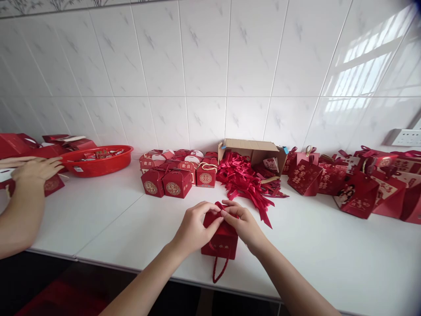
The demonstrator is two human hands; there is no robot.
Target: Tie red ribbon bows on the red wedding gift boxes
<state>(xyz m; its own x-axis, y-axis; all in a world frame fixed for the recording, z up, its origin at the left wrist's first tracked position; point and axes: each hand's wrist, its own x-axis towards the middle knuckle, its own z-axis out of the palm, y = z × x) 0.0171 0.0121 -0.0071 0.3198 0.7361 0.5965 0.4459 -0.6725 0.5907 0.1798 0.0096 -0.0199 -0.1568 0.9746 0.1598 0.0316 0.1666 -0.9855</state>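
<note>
Two-handed pinch: your left hand (pixel 197 224) and right hand (pixel 245 224) grip the top of a small dark-red cardboard box (pixel 219 246), standing on the white desk (pixel 148 237) near its front edge. Top closure looks incomplete; its red twisted cord loop (pixel 226 267) hangs loose in front. Angular red gift boxes (pixel 358 195) at right, several bow-topped, appear done; glossy red ribbons (pixel 238 169) lie heaped, unused. Gold lettering on yours: only partly legible. One red handled carton (pixel 187 166) reads 歡喜. No brand legible.
</note>
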